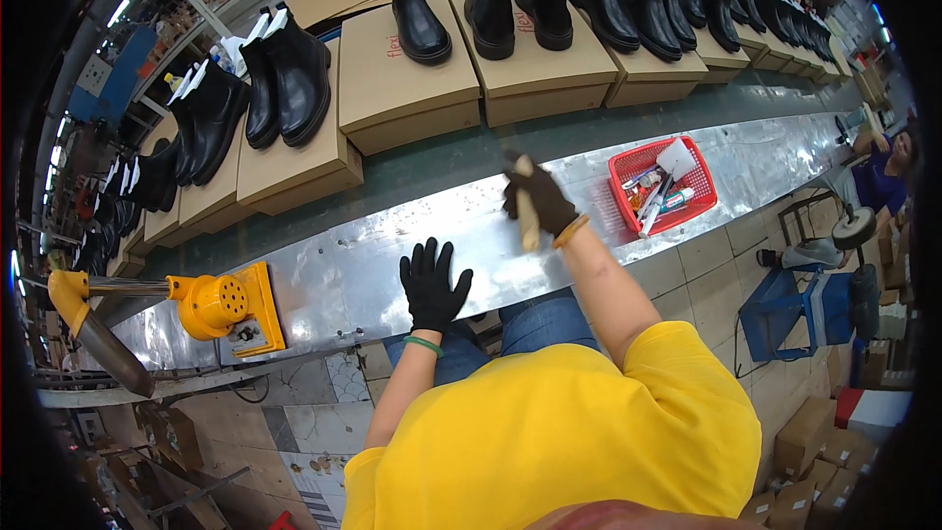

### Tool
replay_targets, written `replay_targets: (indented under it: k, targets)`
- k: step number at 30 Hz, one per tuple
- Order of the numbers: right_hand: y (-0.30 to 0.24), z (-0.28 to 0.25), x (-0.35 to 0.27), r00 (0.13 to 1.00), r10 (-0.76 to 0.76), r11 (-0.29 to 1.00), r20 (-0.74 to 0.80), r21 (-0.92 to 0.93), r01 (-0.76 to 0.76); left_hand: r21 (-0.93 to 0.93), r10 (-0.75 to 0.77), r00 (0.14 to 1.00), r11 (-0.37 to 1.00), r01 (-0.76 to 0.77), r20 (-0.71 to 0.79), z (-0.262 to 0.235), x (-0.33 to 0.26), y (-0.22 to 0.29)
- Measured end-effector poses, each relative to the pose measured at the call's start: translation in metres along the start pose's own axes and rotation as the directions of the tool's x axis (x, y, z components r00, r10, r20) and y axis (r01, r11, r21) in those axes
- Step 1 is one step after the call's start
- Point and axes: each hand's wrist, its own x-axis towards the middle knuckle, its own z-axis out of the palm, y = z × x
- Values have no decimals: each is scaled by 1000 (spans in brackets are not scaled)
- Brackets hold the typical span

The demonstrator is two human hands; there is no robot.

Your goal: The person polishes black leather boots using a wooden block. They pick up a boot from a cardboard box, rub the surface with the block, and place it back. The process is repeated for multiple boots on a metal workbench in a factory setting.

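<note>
The right hand (538, 198) in a black glove is wrapped tight around a pale wooden stick (528, 214), maybe a brush handle; it is blurry. It hangs over the middle of the long shiny metal bench (324, 275), left of the red plastic basket (628, 162). The left hand (433, 283) lies flat near the front edge, fingers spread. Best to keep that flat hand still and grip firmly.

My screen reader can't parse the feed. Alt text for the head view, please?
A person's gloved right hand grips a pale wooden handle above a shiny metal bench; the gloved left hand lies flat on it. Nearby: a red basket, black boots on cardboard boxes.
</note>
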Motion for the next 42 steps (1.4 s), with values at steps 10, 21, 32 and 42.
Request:
replay_targets:
  k: [10,21,32,42]
  targets:
    - [-118,-205,121,610,-708,706,-355,-376,601,4,-5,1000,1000,5,19,-3,2,-5]
    - [-166,-267,186,511,-750,520,-421,-852,61,0,-5,1000,1000,5,-9,0,6,-12]
    - [-168,-310,230,578,-696,461,-427,-882,-97,8,-49,999,999,49,17,-3,6,-18]
    - [-172,-260,192,716,-686,242,-128,-968,59,10,-53,999,999,53,-9,-6,5,-20]
